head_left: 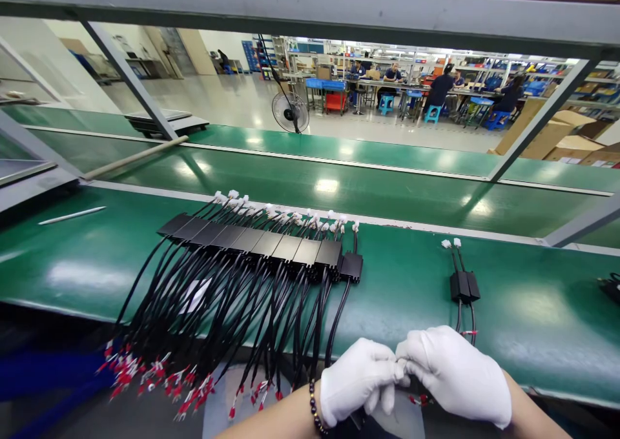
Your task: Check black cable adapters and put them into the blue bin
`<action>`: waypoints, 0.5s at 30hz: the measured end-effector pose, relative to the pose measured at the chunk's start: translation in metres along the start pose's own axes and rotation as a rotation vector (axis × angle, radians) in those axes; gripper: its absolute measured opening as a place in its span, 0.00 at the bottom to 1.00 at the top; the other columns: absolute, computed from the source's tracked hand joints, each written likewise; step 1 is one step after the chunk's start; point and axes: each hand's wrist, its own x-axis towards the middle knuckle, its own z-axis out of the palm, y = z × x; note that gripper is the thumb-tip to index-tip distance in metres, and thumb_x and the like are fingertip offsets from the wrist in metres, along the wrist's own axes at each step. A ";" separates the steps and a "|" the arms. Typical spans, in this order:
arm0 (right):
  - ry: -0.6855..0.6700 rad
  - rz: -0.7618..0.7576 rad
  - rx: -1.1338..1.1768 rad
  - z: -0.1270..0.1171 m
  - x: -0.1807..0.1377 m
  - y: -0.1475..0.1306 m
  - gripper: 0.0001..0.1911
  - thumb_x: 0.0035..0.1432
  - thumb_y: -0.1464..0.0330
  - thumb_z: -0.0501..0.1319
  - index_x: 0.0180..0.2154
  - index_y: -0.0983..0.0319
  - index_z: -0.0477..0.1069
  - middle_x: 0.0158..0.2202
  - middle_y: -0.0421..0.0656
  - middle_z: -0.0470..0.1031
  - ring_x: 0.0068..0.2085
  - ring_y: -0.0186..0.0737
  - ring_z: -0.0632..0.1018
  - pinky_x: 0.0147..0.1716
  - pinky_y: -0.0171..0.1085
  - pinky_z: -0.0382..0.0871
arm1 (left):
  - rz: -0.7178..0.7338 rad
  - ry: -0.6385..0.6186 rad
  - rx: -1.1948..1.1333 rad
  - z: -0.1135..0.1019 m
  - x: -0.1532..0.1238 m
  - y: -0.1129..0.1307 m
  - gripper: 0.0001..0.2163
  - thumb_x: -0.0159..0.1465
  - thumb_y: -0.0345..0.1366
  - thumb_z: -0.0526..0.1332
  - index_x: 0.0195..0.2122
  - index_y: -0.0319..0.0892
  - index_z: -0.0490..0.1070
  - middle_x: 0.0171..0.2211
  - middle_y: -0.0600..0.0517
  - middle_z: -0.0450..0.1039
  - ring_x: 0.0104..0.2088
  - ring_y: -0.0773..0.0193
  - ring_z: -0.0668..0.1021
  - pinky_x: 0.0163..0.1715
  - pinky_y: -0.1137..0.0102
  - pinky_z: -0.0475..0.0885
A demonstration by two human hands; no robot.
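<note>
Across the upper half of the frame, a bright workshop with seated people [440, 93], blue stools [433, 113] and a fan [290, 112], seen through a grey metal structure [310, 6]. Below, from left edge to right edge, a long green work surface [397, 252], with shiny reflections of lamps. At lower centre, left hand [356, 381] and right hand [458, 374], both in white gloves, fingers bent and fingertips brought together, gripping between them a small whitish piece [401, 365]; of which kind, not possible to tell. Under the left hand, a dark object [358, 419], mostly hidden. In the middle of the frame, a row of black modules [264, 242], laid side by side, with white connectors [237, 200] toward the far side and black cables [145, 284] toward the near edge, ending beyond it in red terminals [126, 371] at lower left. At right, well apart from the row, a pair of black modules [465, 287], near the right hand. At middle left, a thin white stick [72, 215].
</note>
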 end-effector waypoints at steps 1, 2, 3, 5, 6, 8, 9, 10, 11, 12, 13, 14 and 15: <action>-0.005 -0.002 -0.005 -0.001 0.000 -0.001 0.11 0.62 0.70 0.50 0.33 0.58 0.69 0.29 0.39 0.73 0.28 0.35 0.72 0.27 0.35 0.54 | -0.005 0.008 0.015 0.002 0.000 0.002 0.10 0.52 0.39 0.58 0.22 0.36 0.70 0.11 0.57 0.66 0.08 0.75 0.58 0.09 0.76 0.48; -0.012 -0.006 -0.005 -0.002 0.000 -0.001 0.11 0.63 0.70 0.49 0.32 0.58 0.69 0.29 0.39 0.73 0.27 0.35 0.72 0.27 0.35 0.54 | -0.014 0.013 0.022 0.003 0.000 0.004 0.09 0.51 0.37 0.58 0.22 0.36 0.71 0.10 0.57 0.65 0.08 0.75 0.58 0.09 0.76 0.48; -0.020 -0.011 -0.001 -0.002 0.000 -0.001 0.12 0.63 0.69 0.49 0.32 0.58 0.69 0.29 0.38 0.73 0.27 0.35 0.71 0.26 0.35 0.54 | -0.021 0.013 0.024 0.003 0.001 0.004 0.08 0.49 0.35 0.57 0.22 0.35 0.72 0.10 0.57 0.65 0.08 0.75 0.58 0.09 0.76 0.49; -0.025 -0.019 0.011 -0.003 -0.001 0.000 0.12 0.64 0.69 0.49 0.32 0.58 0.69 0.29 0.38 0.73 0.27 0.35 0.71 0.27 0.36 0.54 | -0.036 0.004 0.021 0.002 0.000 0.003 0.08 0.45 0.31 0.56 0.22 0.35 0.73 0.11 0.56 0.67 0.08 0.75 0.59 0.10 0.76 0.50; -0.023 -0.021 0.016 -0.003 -0.001 0.001 0.12 0.64 0.69 0.48 0.33 0.58 0.69 0.29 0.38 0.73 0.28 0.35 0.71 0.27 0.35 0.54 | -0.037 -0.007 0.010 0.000 0.000 0.002 0.09 0.43 0.30 0.55 0.23 0.35 0.73 0.12 0.56 0.68 0.09 0.75 0.59 0.10 0.77 0.51; -0.016 -0.021 0.018 -0.002 -0.002 0.003 0.13 0.64 0.68 0.48 0.33 0.57 0.69 0.30 0.38 0.73 0.28 0.35 0.71 0.27 0.35 0.54 | -0.017 -0.041 -0.034 -0.003 0.000 -0.002 0.11 0.42 0.29 0.55 0.24 0.35 0.74 0.14 0.54 0.71 0.10 0.75 0.60 0.11 0.77 0.53; -0.014 -0.021 0.016 -0.001 -0.003 0.003 0.13 0.64 0.68 0.48 0.34 0.57 0.70 0.30 0.38 0.73 0.28 0.35 0.71 0.27 0.35 0.54 | 0.004 -0.056 -0.053 -0.004 0.000 -0.003 0.10 0.42 0.29 0.55 0.24 0.35 0.74 0.15 0.54 0.72 0.10 0.75 0.61 0.11 0.77 0.53; -0.014 -0.023 0.012 0.000 -0.003 0.004 0.13 0.64 0.68 0.48 0.34 0.57 0.70 0.30 0.38 0.73 0.28 0.35 0.71 0.27 0.35 0.54 | 0.022 -0.069 -0.066 -0.004 0.000 -0.004 0.09 0.44 0.30 0.56 0.24 0.34 0.75 0.15 0.53 0.72 0.10 0.74 0.61 0.11 0.77 0.54; -0.016 -0.029 0.007 0.001 -0.003 0.004 0.12 0.64 0.68 0.48 0.34 0.57 0.70 0.30 0.38 0.73 0.28 0.35 0.71 0.27 0.35 0.53 | 0.033 -0.079 -0.071 -0.004 0.000 -0.005 0.09 0.46 0.32 0.56 0.24 0.34 0.75 0.16 0.52 0.73 0.10 0.74 0.61 0.11 0.76 0.54; -0.016 -0.034 -0.002 0.002 -0.004 0.004 0.12 0.64 0.68 0.48 0.35 0.57 0.70 0.30 0.39 0.73 0.29 0.36 0.72 0.28 0.35 0.53 | 0.034 -0.081 -0.069 -0.004 0.001 -0.005 0.09 0.49 0.33 0.56 0.23 0.34 0.74 0.15 0.52 0.72 0.10 0.74 0.61 0.11 0.76 0.54; -0.018 -0.041 -0.013 0.003 -0.004 0.003 0.12 0.64 0.67 0.48 0.35 0.58 0.69 0.30 0.39 0.73 0.29 0.36 0.72 0.27 0.35 0.53 | 0.027 -0.077 -0.061 -0.003 0.001 -0.005 0.10 0.50 0.34 0.56 0.23 0.34 0.74 0.15 0.52 0.72 0.09 0.74 0.61 0.10 0.76 0.53; -0.022 -0.047 -0.027 0.003 -0.004 0.003 0.12 0.64 0.67 0.48 0.35 0.58 0.69 0.31 0.39 0.73 0.29 0.36 0.72 0.27 0.36 0.53 | 0.010 -0.066 -0.051 -0.001 0.002 -0.005 0.10 0.50 0.35 0.56 0.23 0.35 0.74 0.13 0.53 0.70 0.09 0.74 0.60 0.10 0.76 0.52; -0.026 -0.050 -0.042 0.004 -0.004 0.003 0.12 0.64 0.67 0.48 0.35 0.58 0.69 0.31 0.39 0.73 0.29 0.36 0.72 0.27 0.36 0.53 | -0.014 -0.050 -0.042 0.000 0.003 -0.004 0.09 0.49 0.35 0.56 0.22 0.35 0.73 0.11 0.55 0.68 0.08 0.74 0.60 0.09 0.76 0.51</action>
